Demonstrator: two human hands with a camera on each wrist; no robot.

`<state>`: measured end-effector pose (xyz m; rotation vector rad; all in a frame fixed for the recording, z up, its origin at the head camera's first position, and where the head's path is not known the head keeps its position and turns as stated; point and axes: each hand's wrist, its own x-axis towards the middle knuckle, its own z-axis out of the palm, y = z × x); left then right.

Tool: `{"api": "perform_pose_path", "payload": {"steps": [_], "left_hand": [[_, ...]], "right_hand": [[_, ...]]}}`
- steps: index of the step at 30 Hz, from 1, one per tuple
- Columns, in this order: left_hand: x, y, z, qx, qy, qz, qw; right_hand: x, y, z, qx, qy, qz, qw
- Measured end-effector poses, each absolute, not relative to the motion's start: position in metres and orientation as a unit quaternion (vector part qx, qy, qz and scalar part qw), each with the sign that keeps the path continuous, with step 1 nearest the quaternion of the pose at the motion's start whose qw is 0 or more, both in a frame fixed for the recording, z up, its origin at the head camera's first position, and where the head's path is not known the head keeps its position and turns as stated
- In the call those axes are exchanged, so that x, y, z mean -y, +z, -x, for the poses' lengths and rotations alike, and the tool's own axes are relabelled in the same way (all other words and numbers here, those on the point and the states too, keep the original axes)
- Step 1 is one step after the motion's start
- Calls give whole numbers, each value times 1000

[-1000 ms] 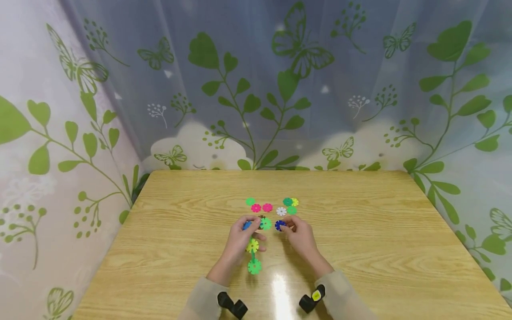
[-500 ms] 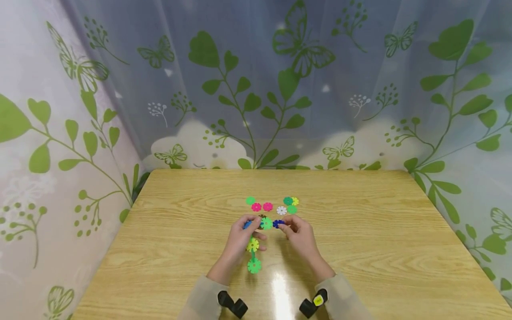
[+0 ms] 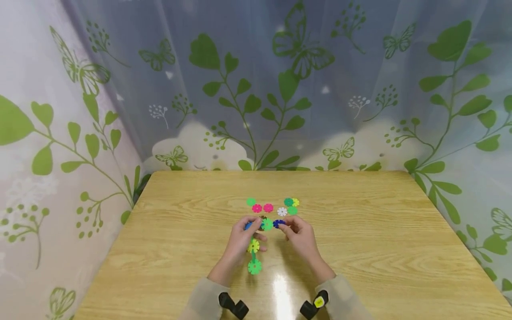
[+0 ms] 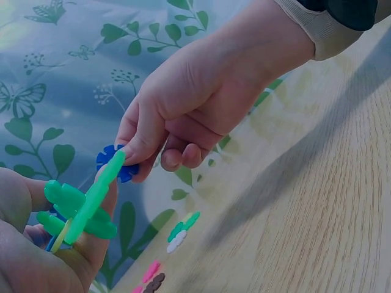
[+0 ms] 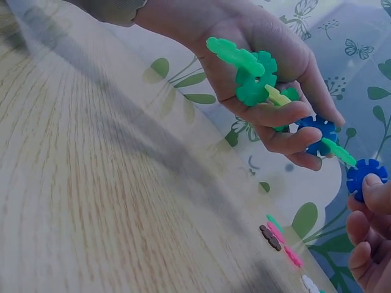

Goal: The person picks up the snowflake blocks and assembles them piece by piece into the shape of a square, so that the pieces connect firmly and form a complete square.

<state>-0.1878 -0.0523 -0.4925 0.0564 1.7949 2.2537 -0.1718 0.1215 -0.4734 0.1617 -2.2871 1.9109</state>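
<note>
My left hand (image 3: 239, 238) holds a chain of slotted plastic snowflake discs above the table. A green disc (image 3: 254, 266) hangs at its near end, with a yellow disc (image 3: 254, 246) further up. In the right wrist view, a blue disc (image 5: 317, 135) sits by the left fingertips, and a light green disc (image 5: 339, 151) sticks out from it. Between thumb and fingers my right hand (image 3: 302, 234) pinches a dark blue disc (image 5: 366, 174). Its edge is right at the free edge of that light green disc. Part of the chain is hidden by the left fingers.
Loose discs lie on the wooden table (image 3: 360, 249) beyond the hands: pink discs (image 3: 268, 207), a brown disc (image 5: 270, 238), a white disc (image 3: 282, 211) and several green and yellow ones. A patterned curtain (image 3: 256, 89) hangs behind the table's far edge.
My right hand has brought the dark blue disc slightly left, up to the light green disc, and tilted it. The left hand and its chain have stayed nearly still.
</note>
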Motion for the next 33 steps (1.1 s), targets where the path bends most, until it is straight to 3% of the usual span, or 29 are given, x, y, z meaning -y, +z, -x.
{"api": "perform_pose_path", "payload": {"steps": [18, 28, 33], "left_hand": [[50, -498, 189, -626, 764, -58, 148], [48, -491, 186, -639, 752, -62, 149], [53, -470, 181, -653, 742, -56, 142]], "right_hand": [[-118, -474, 172, 759, 642, -61, 93], [-124, -506, 187, 750, 651, -64, 94], [-122, -485, 178, 755, 648, -60, 81]]}}
